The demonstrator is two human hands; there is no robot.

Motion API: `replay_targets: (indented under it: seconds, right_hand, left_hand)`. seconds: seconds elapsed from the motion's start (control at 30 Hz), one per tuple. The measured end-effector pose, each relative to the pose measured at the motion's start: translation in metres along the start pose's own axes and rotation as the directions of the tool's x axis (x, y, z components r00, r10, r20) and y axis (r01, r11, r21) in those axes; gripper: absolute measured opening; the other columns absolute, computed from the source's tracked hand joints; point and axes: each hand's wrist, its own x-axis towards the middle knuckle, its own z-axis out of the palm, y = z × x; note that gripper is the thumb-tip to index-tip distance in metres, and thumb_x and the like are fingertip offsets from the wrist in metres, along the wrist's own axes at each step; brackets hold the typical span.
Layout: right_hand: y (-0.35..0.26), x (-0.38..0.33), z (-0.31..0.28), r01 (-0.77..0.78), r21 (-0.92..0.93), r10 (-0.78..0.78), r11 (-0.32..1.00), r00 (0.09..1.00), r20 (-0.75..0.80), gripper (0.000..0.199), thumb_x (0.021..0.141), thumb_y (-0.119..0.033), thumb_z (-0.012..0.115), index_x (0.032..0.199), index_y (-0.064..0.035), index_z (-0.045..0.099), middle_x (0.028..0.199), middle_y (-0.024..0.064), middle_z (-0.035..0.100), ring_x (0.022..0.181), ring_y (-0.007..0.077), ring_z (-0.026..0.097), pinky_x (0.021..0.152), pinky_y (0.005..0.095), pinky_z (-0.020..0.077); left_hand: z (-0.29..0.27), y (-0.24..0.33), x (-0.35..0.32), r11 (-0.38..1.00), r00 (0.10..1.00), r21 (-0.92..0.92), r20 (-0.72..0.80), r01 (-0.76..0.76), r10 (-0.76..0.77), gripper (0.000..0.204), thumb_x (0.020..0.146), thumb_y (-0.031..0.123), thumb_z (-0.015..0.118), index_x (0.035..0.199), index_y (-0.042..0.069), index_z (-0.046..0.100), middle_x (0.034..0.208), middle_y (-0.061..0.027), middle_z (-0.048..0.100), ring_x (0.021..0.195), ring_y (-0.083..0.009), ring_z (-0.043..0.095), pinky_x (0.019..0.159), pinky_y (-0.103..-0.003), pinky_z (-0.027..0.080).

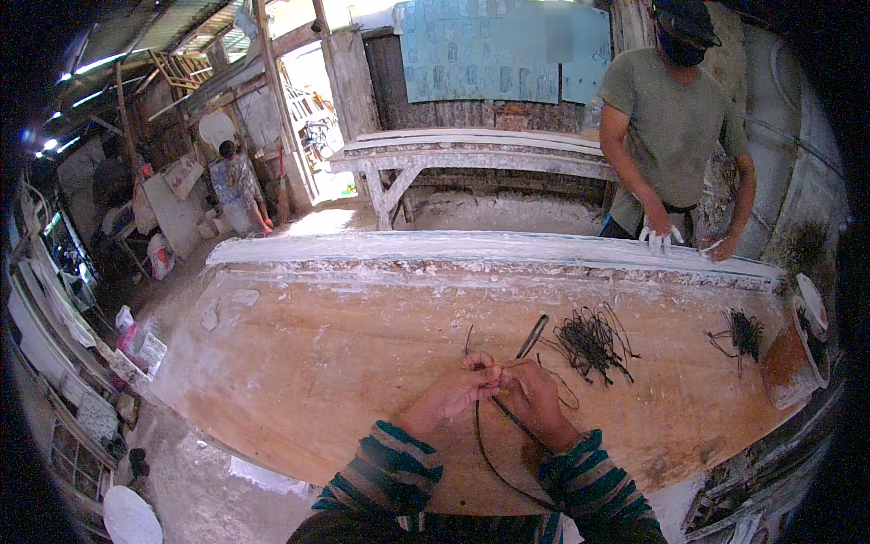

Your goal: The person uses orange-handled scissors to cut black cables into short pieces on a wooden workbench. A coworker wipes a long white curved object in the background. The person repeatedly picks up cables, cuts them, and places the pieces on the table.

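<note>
My left hand [453, 390] and my right hand [536, 399] meet over the near middle of a wooden tabletop [344, 363]. Pinched between the fingertips of both is a thin dark cord [480, 444], which loops down toward my body. Just where the fingers grip it is partly hidden. Beyond my right hand lies a dark, narrow tool [533, 335], its kind unclear. A tangled pile of black cords [591, 344] rests to the right of it, and a smaller black bundle [745, 334] lies farther right.
A worn bucket [790, 367] stands at the table's right end. White-coated long strips [435, 249] run along the far edge, where a co-worker [675, 136] has whitened hands on them. Another person [237, 186] is at the back left. A long bench [489, 159] stands behind.
</note>
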Motion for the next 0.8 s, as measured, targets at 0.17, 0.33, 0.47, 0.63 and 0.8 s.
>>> replay_targets:
  seconds: [0.17, 0.33, 0.47, 0.63, 0.8]
  right_hand:
    - [-0.001, 0.002, 0.0, 0.058, 0.021, -0.055, 0.998, 0.993, -0.107, 0.01, 0.078, 0.0, 0.055, 0.088, -0.0036, 0.056, 0.081, 0.0133, 0.059, 0.074, 0.0287, 0.059, 0.063, 0.0338, 0.0475]
    - [-0.002, 0.0, -0.004, -0.076, 0.096, 0.08, 0.992, 0.996, -0.036, 0.027, 0.069, -0.016, 0.069, 0.093, -0.0082, 0.058, 0.089, 0.0098, 0.06, 0.081, 0.0281, 0.057, 0.072, 0.0365, 0.0459]
    - [-0.032, 0.015, -0.014, -0.098, 0.032, 0.099, 0.995, 0.995, -0.03, 0.007, 0.078, 0.0, 0.056, 0.085, -0.0016, 0.057, 0.081, 0.0129, 0.059, 0.074, 0.0253, 0.059, 0.066, 0.0314, 0.0467]
    - [-0.001, -0.002, 0.004, -0.305, 0.198, 0.323, 0.931, 0.944, -0.067, 0.003, 0.081, -0.004, 0.056, 0.082, -0.0009, 0.057, 0.075, 0.0066, 0.056, 0.071, 0.0151, 0.054, 0.065, 0.0277, 0.0442]
    - [-0.009, 0.004, 0.006, -0.411, 0.645, 0.488, 0.644, 0.87, 0.068, 0.007, 0.083, -0.009, 0.055, 0.081, -0.003, 0.053, 0.073, 0.0016, 0.053, 0.068, 0.0089, 0.048, 0.064, 0.0233, 0.0398]
  left_hand:
    - [0.017, 0.008, -0.004, 0.996, 0.995, 0.092, -0.103, 0.013, -0.004, 0.012, 0.082, 0.009, 0.058, 0.093, 0.004, 0.054, 0.091, -0.0059, 0.059, 0.08, -0.0151, 0.059, 0.067, -0.024, 0.051]
    - [0.019, -0.002, 0.002, 0.957, 0.972, 0.278, -0.191, -0.081, 0.138, 0.012, 0.081, 0.006, 0.057, 0.092, 0.004, 0.053, 0.092, -0.0057, 0.059, 0.082, -0.0132, 0.057, 0.067, -0.024, 0.049]
    - [0.014, -0.012, 0.004, 0.817, 0.924, 0.529, -0.144, -0.23, 0.354, 0.01, 0.082, 0.006, 0.056, 0.091, 0.005, 0.052, 0.088, -0.0042, 0.057, 0.082, -0.0119, 0.056, 0.066, -0.025, 0.049]
    - [0.028, -0.006, -0.003, 0.381, 0.847, 0.899, -0.023, -0.215, 0.532, 0.012, 0.079, 0.005, 0.058, 0.088, 0.004, 0.05, 0.085, -0.0042, 0.055, 0.079, -0.0126, 0.056, 0.065, -0.026, 0.048]
    - [0.021, -0.012, 0.001, 0.291, 0.788, 0.915, 0.045, -0.279, 0.613, 0.01, 0.079, 0.002, 0.057, 0.086, 0.003, 0.049, 0.085, -0.0067, 0.053, 0.076, -0.0144, 0.057, 0.064, -0.026, 0.048]
